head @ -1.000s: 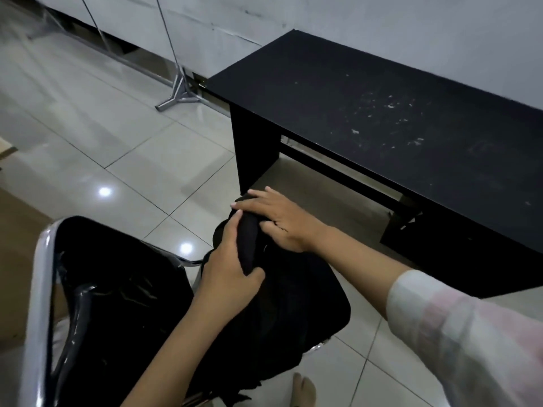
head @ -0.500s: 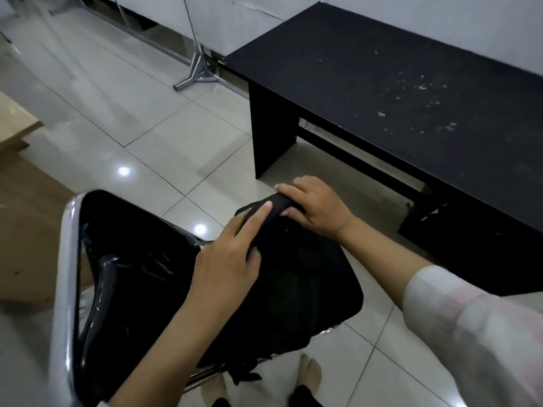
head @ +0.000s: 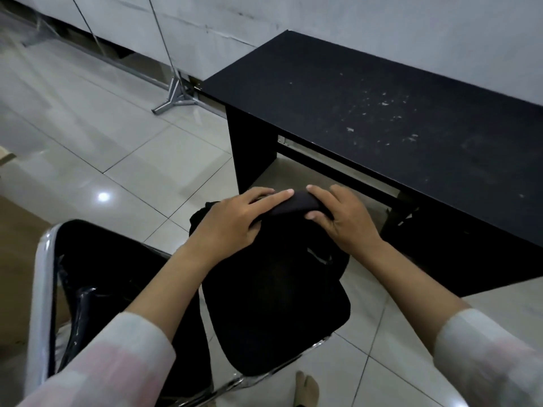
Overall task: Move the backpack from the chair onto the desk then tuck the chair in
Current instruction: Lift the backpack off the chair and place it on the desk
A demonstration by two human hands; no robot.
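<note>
A black backpack (head: 273, 286) stands on the seat of a black chair (head: 97, 274) with a chrome frame, at the bottom centre. My left hand (head: 235, 221) lies over the left end of the backpack's padded top handle (head: 296, 204), fingers wrapped on it. My right hand (head: 343, 221) grips the right end of the same handle, thumb underneath. The black desk (head: 382, 113) stands just beyond, to the upper right, its top bare apart from pale specks.
Pale glossy floor tiles (head: 117, 148) spread to the left. A metal stand foot (head: 174, 98) with thin poles sits by the desk's left corner. A white wall (head: 323, 19) runs behind the desk. My bare foot (head: 307, 389) shows below the chair.
Both hands have shifted along the backpack's top and now grip its handle side by side. The backpack's top has risen a little. My view has swung slightly.
</note>
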